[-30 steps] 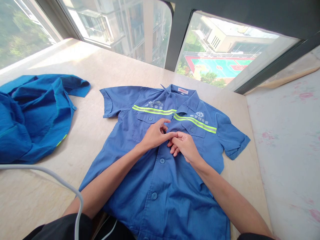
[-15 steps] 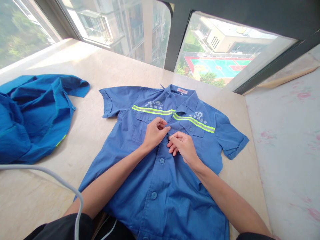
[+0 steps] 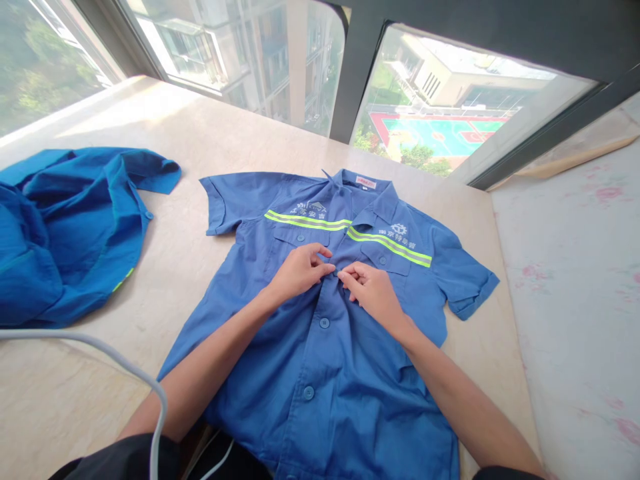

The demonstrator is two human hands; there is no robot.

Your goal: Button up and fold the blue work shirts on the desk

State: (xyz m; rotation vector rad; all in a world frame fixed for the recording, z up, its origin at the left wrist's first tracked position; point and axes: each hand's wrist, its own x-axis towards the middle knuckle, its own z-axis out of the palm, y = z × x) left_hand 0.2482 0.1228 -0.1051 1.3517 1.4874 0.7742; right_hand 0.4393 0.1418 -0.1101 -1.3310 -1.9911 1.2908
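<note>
And here we are, both hands right over the shirt, which lies spread, collar up, across the middle of the frame on the pale surface. The left hand is over the front, left of the opening, thumb and forefinger apart at the tips, other fingers curled; whether it grips cloth, I can't tell. Just beside it, the right hand has thumb and forefinger closed in a pinch on the front edge, below the stripes. Two buttons show lower down, centre of frame.

Now the tricky bits: fingers hide the cloth between the hands, and whatever sits there is too small to read. The hem runs off the bottom, the blue garment is cut by the left edge, and the cable crosses the left forearm at lower left.
</note>
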